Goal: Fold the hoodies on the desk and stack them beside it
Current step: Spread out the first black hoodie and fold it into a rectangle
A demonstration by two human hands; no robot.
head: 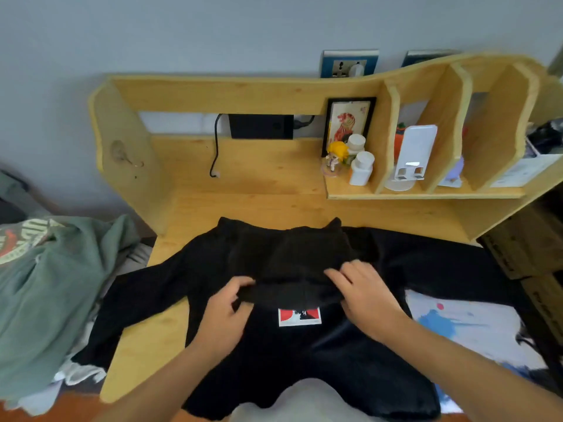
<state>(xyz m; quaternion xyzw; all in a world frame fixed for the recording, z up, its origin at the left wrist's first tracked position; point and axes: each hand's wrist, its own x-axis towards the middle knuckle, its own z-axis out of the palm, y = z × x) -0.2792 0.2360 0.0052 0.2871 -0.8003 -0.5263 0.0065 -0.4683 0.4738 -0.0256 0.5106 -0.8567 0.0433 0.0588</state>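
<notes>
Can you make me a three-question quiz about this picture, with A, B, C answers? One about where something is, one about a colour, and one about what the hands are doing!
1. Where is the little yellow-haired figurine?
A. On the wooden shelf beside the white bottles
B. On top of the black hoodie
C. On the green clothes

2. What colour is the crumpled garment to the left of the desk?
A. Red
B. Green
C. Purple

3. What are the two hands doing?
A. Resting flat on bare wood
B. Holding a bottle
C. Gripping the black hoodie's hood

Answers:
1 A: the figurine stands on the shelf next to the white bottles.
2 B: the green garment lies heaped left of the desk.
3 C: the left hand and right hand curl their fingers on the hood of the black hoodie.
</notes>
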